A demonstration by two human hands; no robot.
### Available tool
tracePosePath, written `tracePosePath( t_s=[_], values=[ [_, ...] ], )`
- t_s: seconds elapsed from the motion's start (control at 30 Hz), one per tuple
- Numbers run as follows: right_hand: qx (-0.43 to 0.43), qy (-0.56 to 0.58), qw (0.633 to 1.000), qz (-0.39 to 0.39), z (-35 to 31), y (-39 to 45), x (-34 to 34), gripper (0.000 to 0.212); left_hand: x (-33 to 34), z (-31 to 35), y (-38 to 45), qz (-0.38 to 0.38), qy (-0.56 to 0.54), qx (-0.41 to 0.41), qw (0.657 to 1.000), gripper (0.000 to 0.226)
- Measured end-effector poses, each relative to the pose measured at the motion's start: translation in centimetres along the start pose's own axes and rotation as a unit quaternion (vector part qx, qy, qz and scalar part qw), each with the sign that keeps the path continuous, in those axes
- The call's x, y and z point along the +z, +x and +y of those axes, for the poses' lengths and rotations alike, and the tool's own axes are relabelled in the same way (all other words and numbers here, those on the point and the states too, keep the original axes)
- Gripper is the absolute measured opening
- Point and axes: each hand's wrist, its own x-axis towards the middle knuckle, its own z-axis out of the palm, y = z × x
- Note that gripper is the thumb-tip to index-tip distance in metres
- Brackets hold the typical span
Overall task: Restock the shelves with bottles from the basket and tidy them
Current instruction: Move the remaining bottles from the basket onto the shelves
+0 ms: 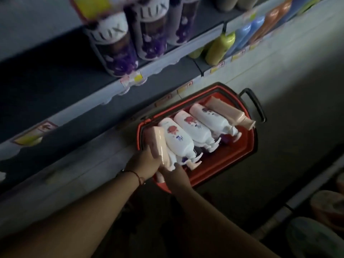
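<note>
A red basket [230, 161] with a black handle stands on the floor beside the shelves, holding several pump bottles lying on their sides. Both my hands are on the peach bottle [158, 144] at its near end. My left hand [144, 164] grips that bottle's left side, and my right hand [175, 175] holds its lower end near the pump. Next to it lie white bottles with flower labels [176, 138], and another peach bottle [230, 112] lies across the far rim. Purple LUX bottles [115, 45] stand on the shelf above.
The dark shelf board [55, 75] left of the LUX bottles carries nothing, with price tags along its edge. Yellow, blue and orange bottles [240, 36] line the shelf further right. Packaged goods [327, 205] sit on a low shelf at bottom right. Grey floor surrounds the basket.
</note>
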Motion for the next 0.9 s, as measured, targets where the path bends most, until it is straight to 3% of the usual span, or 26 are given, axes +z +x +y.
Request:
tracePosePath(
  t_s=[0.07, 0.13, 0.2, 0.33, 0.4, 0.53, 0.7, 0.8, 0.9],
  values=[
    [-0.04, -0.015, 0.999, 0.002, 0.5, 2.7, 1.4, 0.053, 2.5, 1.1, 2.1, 0.017, -0.073, -0.062, 0.995, 0.082],
    [-0.064, -0.056, 0.996, 0.005, 2.5, 6.5, 2.4, 0.057, 4.5, 1.7, 3.8, 0.043, -0.162, -0.111, 0.98, 0.095],
    [-0.098, -0.101, 0.99, 0.004, 1.9, 7.0, 1.7, 0.054, 5.8, 2.0, 5.0, 0.065, -0.204, -0.137, 0.967, 0.086],
    [-0.161, -0.222, 0.962, -0.015, 0.8, 7.5, 0.6, 0.035, 6.5, 1.9, 5.6, 0.115, -0.167, -0.17, 0.964, 0.071],
    [-0.149, -0.175, 0.973, -0.022, 0.5, 7.7, 0.2, 0.014, 5.9, 1.0, 5.4, 0.102, -0.153, -0.165, 0.969, 0.072],
    [-0.098, -0.004, 0.993, -0.063, -0.2, 6.8, -2.9, 0.044, 3.3, -0.1, 4.1, 0.125, -0.203, -0.102, 0.966, 0.037],
    [-0.049, 0.158, 0.962, -0.216, -0.5, 3.9, -8.4, 0.056, 0.1, 2.0, 2.7, 0.095, -0.379, -0.019, 0.92, 0.07],
    [-0.071, 0.178, 0.956, -0.222, -2.1, 0.8, -11.1, 0.084, -1.5, 4.5, 1.7, 0.013, -0.439, 0.04, 0.898, 0.071],
    [-0.122, 0.156, 0.959, -0.201, -4.9, -3.9, -13.6, 0.081, -4.0, 6.9, -0.4, 0.021, -0.384, 0.092, 0.919, 0.084]
  ],
)
